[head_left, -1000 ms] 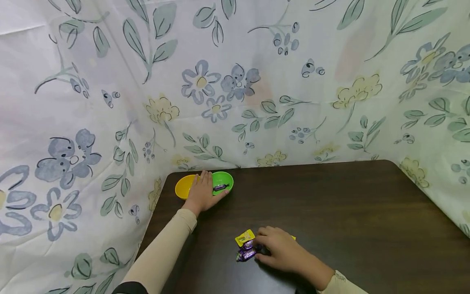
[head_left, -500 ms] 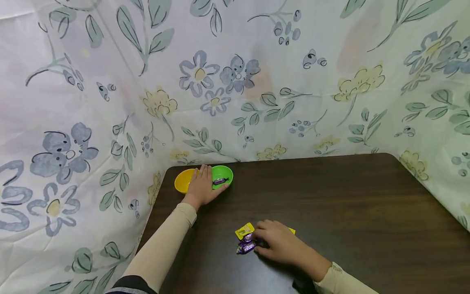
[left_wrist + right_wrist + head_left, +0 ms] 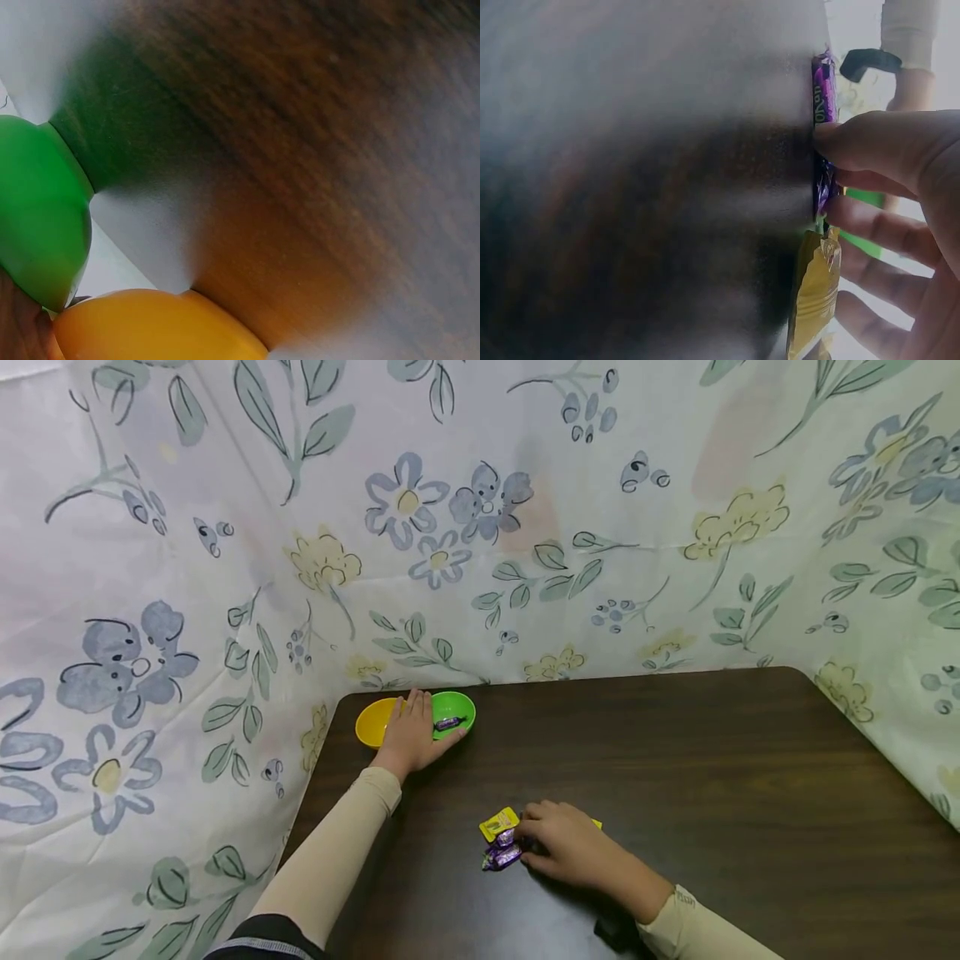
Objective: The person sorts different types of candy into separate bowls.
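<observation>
My left hand (image 3: 412, 737) lies with straight fingers across two bowls at the far left of the table, thumb along the rim of the green bowl (image 3: 463, 703). The yellow-orange bowl (image 3: 370, 725) is partly covered by that hand. A purple-wrapped candy (image 3: 448, 723) lies in the green one. My right hand (image 3: 567, 843) is down over a small group of candies, fingers curved; in the right wrist view its thumb touches a purple candy (image 3: 824, 90). I cannot tell whether it pinches one. A yellow packet (image 3: 498, 824) and purple candies (image 3: 502, 858) show left of this hand.
The dark wooden table (image 3: 675, 760) reaches back to a floral cloth (image 3: 555, 527) hung behind it and along both sides. A bit of yellow wrapper (image 3: 597, 823) peeks out behind the right hand. A black object (image 3: 617, 933) is under the right wrist.
The head view has tilted slightly down, so everything sits higher in it. Both hands, the bowls and the candies look unmoved.
</observation>
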A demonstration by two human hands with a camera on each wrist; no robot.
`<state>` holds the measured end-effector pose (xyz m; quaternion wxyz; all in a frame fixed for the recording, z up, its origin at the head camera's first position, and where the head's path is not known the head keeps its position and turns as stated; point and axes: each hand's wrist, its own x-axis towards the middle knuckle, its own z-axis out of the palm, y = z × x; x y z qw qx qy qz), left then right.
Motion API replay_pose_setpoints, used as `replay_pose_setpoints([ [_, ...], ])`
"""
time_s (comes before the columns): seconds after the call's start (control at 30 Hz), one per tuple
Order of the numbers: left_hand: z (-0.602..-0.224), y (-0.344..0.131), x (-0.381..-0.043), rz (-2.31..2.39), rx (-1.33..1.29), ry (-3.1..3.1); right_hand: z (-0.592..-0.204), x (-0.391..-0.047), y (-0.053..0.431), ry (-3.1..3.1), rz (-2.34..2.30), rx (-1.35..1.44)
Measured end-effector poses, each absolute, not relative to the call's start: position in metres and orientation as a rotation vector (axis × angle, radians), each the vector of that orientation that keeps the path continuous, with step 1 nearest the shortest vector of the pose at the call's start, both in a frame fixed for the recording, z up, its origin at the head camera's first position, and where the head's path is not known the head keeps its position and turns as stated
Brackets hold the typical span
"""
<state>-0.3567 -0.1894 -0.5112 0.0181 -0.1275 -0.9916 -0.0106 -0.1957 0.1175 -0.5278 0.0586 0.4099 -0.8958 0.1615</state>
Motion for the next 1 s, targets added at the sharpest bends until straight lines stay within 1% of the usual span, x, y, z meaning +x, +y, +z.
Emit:
replay_pose_setpoints([
  [0.4, -0.512, -0.1904, -0.3571, -0.025, -0.391, -3.079, -0.5237, -0.1945, 0.1156, -2.711, 0.47, 1.284],
  [0.73, -0.5184, -0.19, -0.3498, -0.031, -0.406, -3.074, -0.5274, -0.1866, 0.1149, -2.703, 0.486, 1.323],
  [1.0, -0.5175, -0.1926, -0.3549, -0.044, -0.407, -3.054, -0.5239, -0.1888, 0.1127, -2.741, 0.478, 1.297],
])
